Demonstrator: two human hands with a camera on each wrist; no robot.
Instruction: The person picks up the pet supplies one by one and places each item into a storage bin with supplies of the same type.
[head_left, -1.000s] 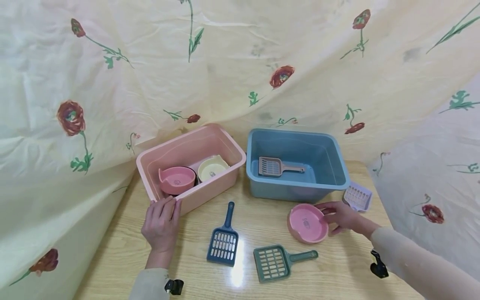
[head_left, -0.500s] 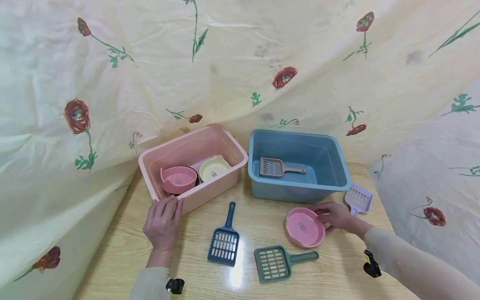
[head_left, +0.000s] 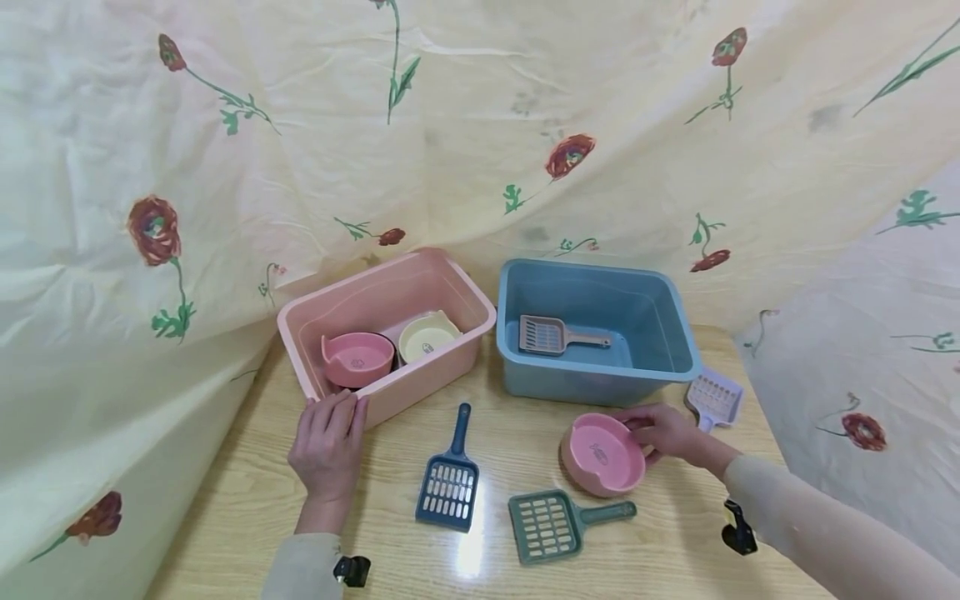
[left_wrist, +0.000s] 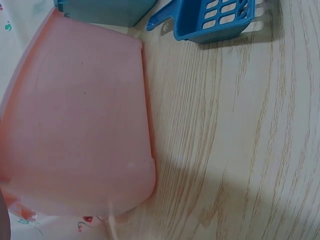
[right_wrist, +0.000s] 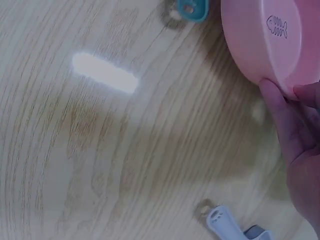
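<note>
My right hand (head_left: 660,432) pinches the rim of a pink pet bowl (head_left: 603,454) between thumb and fingers. A fishbone print marks the bowl's inside, and in the right wrist view the bowl (right_wrist: 250,45) shows its outer wall. At the left, my left hand (head_left: 327,454) grips the front rim of a pink plastic bin (head_left: 420,383), near its corner. Inside that bin sit another pink pet bowl (head_left: 360,358) and a cream one (head_left: 427,335). The bin's wall (left_wrist: 80,110) fills much of the left wrist view, with the left hand almost out of frame.
A blue bin (head_left: 577,383) stands behind the held bowl, a grey-brown litter scoop (head_left: 543,335) lying in it. On the wooden table lie a dark blue litter scoop (head_left: 448,492), a green one (head_left: 543,527) and a lilac one (head_left: 714,397). Flowered cloth (head_left: 465,125) hangs behind.
My right hand has moved the pink pet bowl a little left and slightly nearer, and the bowl has turned, with its dipped rim now facing front. The left hand stays on the bin.
</note>
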